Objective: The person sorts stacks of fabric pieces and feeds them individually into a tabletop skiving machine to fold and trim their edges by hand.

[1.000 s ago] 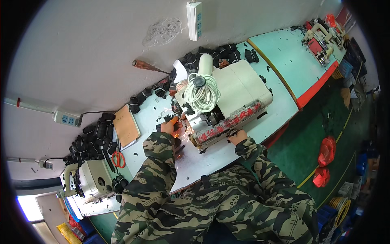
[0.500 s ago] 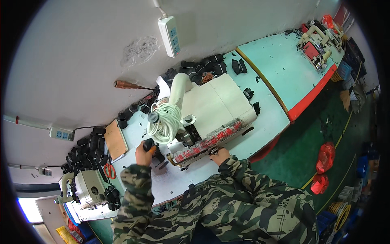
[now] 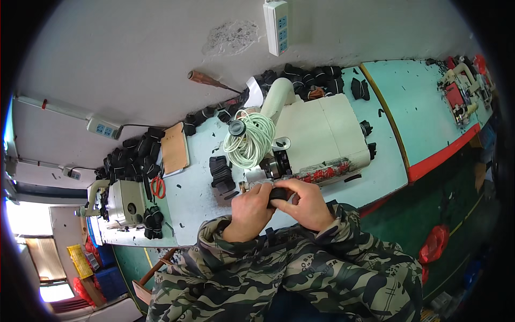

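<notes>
My left hand (image 3: 251,208) and my right hand (image 3: 303,203) meet in front of a cream sewing machine (image 3: 314,137) and both grip a small black piece (image 3: 279,194) between their fingers. The piece sits just below the machine's needle area. A coil of pale green cord (image 3: 250,141) hangs on the machine's left end. A stack of black pieces (image 3: 220,173) lies on the light blue table (image 3: 190,201), just left of my left hand.
More black pieces are heaped along the wall (image 3: 137,155) and behind the machine (image 3: 314,75). A brown notebook (image 3: 174,149), red scissors (image 3: 157,187) and a second machine (image 3: 120,201) lie to the left. A power strip (image 3: 277,19) hangs on the wall. Another table (image 3: 424,102) stands right.
My hands have come together from either side of the machine's front and now hold the black piece between them. The view has shifted, with the machine further right.
</notes>
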### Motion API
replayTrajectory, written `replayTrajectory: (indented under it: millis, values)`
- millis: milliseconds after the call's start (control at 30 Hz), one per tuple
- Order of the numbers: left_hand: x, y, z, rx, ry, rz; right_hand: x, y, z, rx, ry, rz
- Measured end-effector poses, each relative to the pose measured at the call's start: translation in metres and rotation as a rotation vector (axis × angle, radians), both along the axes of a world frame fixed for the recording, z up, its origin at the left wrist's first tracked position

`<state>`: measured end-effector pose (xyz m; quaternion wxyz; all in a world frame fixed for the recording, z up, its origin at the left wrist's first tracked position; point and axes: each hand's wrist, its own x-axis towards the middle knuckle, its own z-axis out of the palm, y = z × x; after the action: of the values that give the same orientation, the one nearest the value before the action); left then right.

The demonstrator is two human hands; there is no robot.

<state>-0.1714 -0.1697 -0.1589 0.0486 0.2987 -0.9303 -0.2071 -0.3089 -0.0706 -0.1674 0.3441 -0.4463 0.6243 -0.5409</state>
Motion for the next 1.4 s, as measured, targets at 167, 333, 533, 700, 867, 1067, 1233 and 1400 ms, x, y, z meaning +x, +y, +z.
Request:
replayTrajectory:
  millis: [167,333,533,700,867,1067,1233,1400]
  values:
    - [-0.004,-0.004,-0.006,0.027,-0.002,0.025,-0.003,-0.002,-0.005,0.099,-0.034,0.009]
    - [-0.007,-0.009,-0.013,0.019,-0.019,-0.002,0.016,0.001,-0.014,0.182,0.439,-0.027]
    - [-0.006,-0.009,-0.016,0.04,-0.004,0.001,0.008,0.0,-0.018,0.082,0.501,0.116]
    - [-0.006,-0.009,-0.022,0.085,0.004,0.026,0.011,-0.004,-0.021,0.076,0.373,0.076]
    - [0.0,-0.012,-0.019,0.1,-0.051,0.023,0.01,-0.005,-0.024,0.06,0.4,0.03]
    - [0.024,-0.029,-0.005,1.238,0.009,0.107,-0.004,-0.003,-0.032,0.23,-0.433,0.166]
    - [0.02,-0.014,-0.028,1.475,0.321,0.307,0.004,-0.01,-0.037,0.218,-0.46,0.034]
    - [0.014,-0.003,-0.034,1.148,0.346,0.322,0.007,-0.016,-0.039,0.271,-0.246,-0.017]
